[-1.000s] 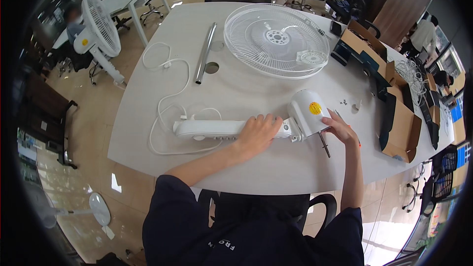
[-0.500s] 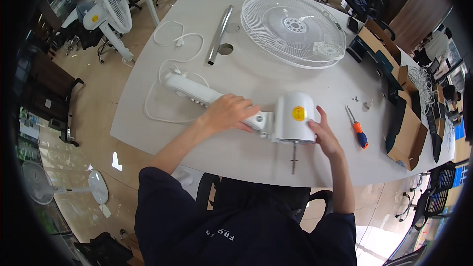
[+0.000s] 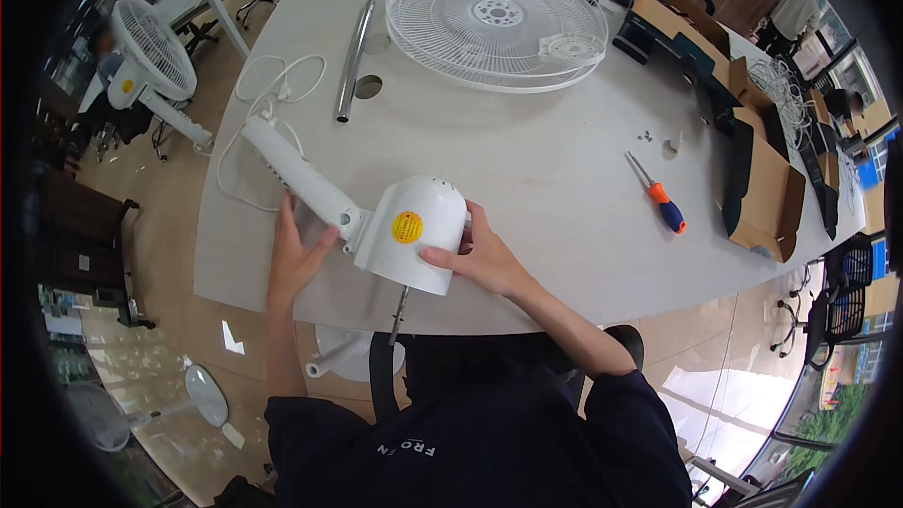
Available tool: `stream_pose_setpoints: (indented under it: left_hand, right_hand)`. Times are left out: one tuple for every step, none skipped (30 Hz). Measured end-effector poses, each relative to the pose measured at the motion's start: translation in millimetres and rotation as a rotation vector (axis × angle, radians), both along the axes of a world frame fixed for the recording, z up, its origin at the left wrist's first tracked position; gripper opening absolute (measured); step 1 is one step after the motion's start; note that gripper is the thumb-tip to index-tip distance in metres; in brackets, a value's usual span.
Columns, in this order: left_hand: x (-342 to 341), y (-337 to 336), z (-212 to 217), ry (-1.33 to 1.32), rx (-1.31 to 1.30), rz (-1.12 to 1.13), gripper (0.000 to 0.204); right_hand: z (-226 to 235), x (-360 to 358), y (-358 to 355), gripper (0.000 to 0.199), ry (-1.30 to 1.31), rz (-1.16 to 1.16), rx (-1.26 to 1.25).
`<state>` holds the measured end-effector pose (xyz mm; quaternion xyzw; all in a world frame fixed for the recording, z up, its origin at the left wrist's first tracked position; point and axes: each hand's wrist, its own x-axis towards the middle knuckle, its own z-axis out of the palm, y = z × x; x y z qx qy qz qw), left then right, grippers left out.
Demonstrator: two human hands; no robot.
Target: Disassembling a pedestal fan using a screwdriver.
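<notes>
A white fan motor housing (image 3: 435,216) with a round yellow sticker lies on the table near its front edge. Its thin metal shaft (image 3: 400,315) points toward me past the edge. My right hand (image 3: 484,259) grips the housing's right side, thumb on top and fingers around the far side. From the housing's left, a white control neck (image 3: 306,179) slants away to the far left, joined at a hinge. Beside that neck's near side is my left hand (image 3: 296,259), thumb and fingers spread, fingertips at its edge. Whether they press on it is hard to tell.
A white fan grille (image 3: 451,47) and a chrome tube (image 3: 356,61) lie farther back. A white cord (image 3: 226,146) loops at left. To the right are an orange-and-blue screwdriver (image 3: 665,205), small screws (image 3: 644,136) and open cardboard boxes (image 3: 767,174). A white base stands below the table edge.
My view has shifted right, and the motor housing and neck have turned, the neck now slanting more steeply. My left hand has left the neck's top for its near side; my right hand reaches farther across.
</notes>
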<state>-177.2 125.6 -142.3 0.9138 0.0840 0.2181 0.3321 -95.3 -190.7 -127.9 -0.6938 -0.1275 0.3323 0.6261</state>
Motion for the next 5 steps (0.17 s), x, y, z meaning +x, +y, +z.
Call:
stream_pose_setpoints:
  left_hand:
    - [-5.5,6.3,-0.3,0.217,-0.241,-0.049,0.094]
    - [-7.0,3.0,8.6,0.218,-0.239,-0.028,0.094]
    - [-1.0,-4.6,23.5,0.285,-0.378,-0.008,0.091]
    - [5.6,-6.2,36.4,0.349,-0.515,0.008,0.089]
    - [11.6,-0.2,41.0,0.377,-0.504,-0.013,0.094]
  right_hand:
    - [-2.2,-4.2,7.2,0.12,-0.032,-0.022,-0.017]
    - [-3.3,-8.8,16.7,0.12,-0.03,-0.001,-0.013]
    - [-4.8,-14.2,26.0,0.12,-0.056,-0.011,-0.011]
    - [-4.3,-20.2,34.8,0.119,-0.082,-0.024,-0.006]
    - [-3.7,-24.9,43.7,0.118,-0.023,-0.012,0.016]
